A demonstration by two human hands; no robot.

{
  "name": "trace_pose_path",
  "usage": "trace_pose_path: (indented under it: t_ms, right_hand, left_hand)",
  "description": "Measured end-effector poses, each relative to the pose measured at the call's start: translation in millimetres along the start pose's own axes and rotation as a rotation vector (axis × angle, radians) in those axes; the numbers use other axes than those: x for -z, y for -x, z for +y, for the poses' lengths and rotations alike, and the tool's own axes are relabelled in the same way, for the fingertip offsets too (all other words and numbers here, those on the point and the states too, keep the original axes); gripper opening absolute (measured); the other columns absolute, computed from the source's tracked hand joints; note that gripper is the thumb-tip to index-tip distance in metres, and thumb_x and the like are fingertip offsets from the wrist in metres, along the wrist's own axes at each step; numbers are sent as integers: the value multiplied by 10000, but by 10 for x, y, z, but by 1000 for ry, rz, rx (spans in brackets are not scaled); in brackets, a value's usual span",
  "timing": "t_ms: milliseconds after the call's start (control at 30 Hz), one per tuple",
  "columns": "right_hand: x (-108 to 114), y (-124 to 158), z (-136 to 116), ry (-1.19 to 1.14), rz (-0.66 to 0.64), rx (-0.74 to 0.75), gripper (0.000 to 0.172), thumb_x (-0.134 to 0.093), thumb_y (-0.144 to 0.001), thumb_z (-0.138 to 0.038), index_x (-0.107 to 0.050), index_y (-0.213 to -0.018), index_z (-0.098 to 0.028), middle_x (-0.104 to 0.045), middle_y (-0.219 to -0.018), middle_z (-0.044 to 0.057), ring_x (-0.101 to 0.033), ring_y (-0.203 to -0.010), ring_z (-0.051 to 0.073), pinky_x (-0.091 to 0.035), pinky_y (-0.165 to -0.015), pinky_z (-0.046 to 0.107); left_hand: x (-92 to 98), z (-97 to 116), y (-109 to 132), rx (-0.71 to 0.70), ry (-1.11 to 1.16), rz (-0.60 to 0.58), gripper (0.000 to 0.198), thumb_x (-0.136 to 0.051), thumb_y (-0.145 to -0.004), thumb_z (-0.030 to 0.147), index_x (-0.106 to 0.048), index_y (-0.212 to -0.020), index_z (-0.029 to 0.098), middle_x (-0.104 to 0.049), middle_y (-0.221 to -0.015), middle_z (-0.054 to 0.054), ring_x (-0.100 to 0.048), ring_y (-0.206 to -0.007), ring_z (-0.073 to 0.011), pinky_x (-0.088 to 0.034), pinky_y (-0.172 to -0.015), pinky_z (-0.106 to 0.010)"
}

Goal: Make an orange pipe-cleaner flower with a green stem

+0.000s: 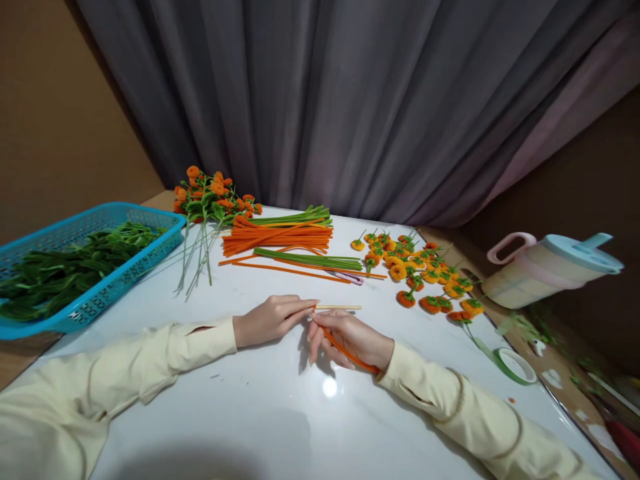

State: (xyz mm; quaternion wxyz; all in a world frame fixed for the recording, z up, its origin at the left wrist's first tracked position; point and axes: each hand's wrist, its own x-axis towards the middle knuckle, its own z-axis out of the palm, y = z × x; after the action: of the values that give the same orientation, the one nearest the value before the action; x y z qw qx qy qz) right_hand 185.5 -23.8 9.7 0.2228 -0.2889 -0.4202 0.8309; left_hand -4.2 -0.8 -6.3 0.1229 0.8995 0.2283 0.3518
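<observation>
White bench (pixel 200 413), orange fuzzy stem (pixel 349 353) held over it

Cream sleeves (pixel 205 347) reach in from both sides, hands meeting midway. Right hand (pixel 357 333) has thumb and fingers pinched on the stem's end, the rest running back along the hand to the wrist. Left hand (pixel 275 321) is nearly flat, fingers together, clamped on a pale stick (pixel 345 307) pointing right. Beyond: more orange stems (pixel 280 237), then grey curtain (pixel 325 100).

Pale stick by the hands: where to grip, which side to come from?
Probably the bare free end of the pale stick, pinched across its thin shaft, coming from picture right. That end juts rightward, exposed, beyond the left hand, whose fingers hide the other end; the right hand crowds it from below.
</observation>
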Motion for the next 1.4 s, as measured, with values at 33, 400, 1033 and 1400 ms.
trace_pose_path:
  t_ms: [33,400,1033,1400]
  right_hand:
    - [0,3,-3,14,-8,-6,335,-435,-868,-295,-598,-705,-51,-687,-613,170,-410,-217,86,-269,-207,170]
    - [-40,129,-208,308,-105,-233,317,-419,-857,-281,-558,-636,-100,-593,-432,41,-393,-220,84,-283,-210,172]
    - [75,130,-198,675,-67,12,462,-504,-837,-506,-430,-555,-146,-400,-429,-64,-302,-358,26,-217,-362,170]
    - [-62,3,39,551,207,151,425,-411,-848,-560,-466,-688,-170,-506,-429,-44,-296,-261,49,-207,-279,179]
  left_hand:
    - [7,2,4,-16,-7,-20,275,-387,-922,195,-597,-1074,102,-684,-822,-77,-635,-714,-121,-493,-660,-197]
    - [73,28,24,-136,-83,-170,262,-328,-917,180,-583,-932,121,-646,-704,-54,-589,-600,-128,-423,-555,-214]
    - [107,142,-57,419,801,-484,428,-317,-901,485,-385,-614,175,-340,-434,75,-305,-381,-52,-267,-416,-189]
    - [58,145,-66,848,1330,-334,413,-434,-836,555,-320,-662,198,-283,-496,92,-237,-373,-43,-173,-334,-171]
